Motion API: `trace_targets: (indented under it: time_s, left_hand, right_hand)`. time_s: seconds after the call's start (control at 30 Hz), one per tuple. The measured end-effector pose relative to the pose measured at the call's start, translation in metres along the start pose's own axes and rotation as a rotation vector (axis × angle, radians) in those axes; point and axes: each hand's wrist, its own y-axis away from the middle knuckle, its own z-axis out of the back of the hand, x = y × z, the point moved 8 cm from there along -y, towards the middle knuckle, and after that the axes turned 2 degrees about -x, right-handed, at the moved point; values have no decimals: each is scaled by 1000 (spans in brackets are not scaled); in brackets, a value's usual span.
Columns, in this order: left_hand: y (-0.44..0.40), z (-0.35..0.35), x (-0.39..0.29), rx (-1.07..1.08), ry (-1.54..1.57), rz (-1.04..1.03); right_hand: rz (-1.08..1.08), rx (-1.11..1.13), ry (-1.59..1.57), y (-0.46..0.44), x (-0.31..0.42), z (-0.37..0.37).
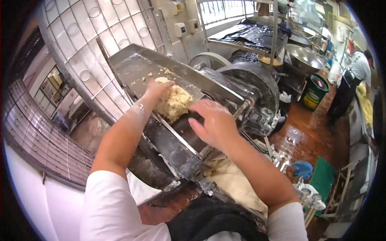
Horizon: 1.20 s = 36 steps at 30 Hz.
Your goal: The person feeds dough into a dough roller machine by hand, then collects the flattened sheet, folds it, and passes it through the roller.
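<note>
The machine (177,144) spans the centre toward 2 o'clock; its metal tray (132,60) points to 11 o'clock. A dough sheet (237,180) lies at 5 o'clock. The crumbly dough lump (175,102) sits in the tray, just off centre toward 10 o'clock. Right hand (215,120), at the lump's 4 o'clock: half-open, thumb apart, unloaded. Left hand (159,88), at its 11 o'clock: touching; grip cannot be determined.

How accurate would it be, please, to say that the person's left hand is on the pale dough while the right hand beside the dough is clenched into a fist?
The fist is wrong: the head view shows the right hand open, its thumb spread from the fingers. The left hand is indeed on the pale dough.
</note>
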Motion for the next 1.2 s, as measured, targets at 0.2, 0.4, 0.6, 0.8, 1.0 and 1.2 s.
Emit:
trace_targets:
  time_s: [0.2,0.4,0.6,0.8,1.0,1.2]
  left_hand:
    - [-40,-24,31,2,239,141]
    - [-47,-33,6,252,181,178]
    - [-101,-53,-9,259,-8,-340]
    - [-43,-54,-24,243,-316,-265]
    - [13,-45,-17,353,-686,-386]
    - [30,-38,-14,460,-675,-367]
  right_hand:
    - [-25,277,256,-67,-30,-102]
    - [-235,346,49,-100,-70,-138]
    - [-465,251,-88,-115,-133,-143]
    - [-543,302,-4,-117,-163,-160]
    - [-570,296,-75,-119,-182,-161]
    - [-567,267,-99,-118,-186,-165]
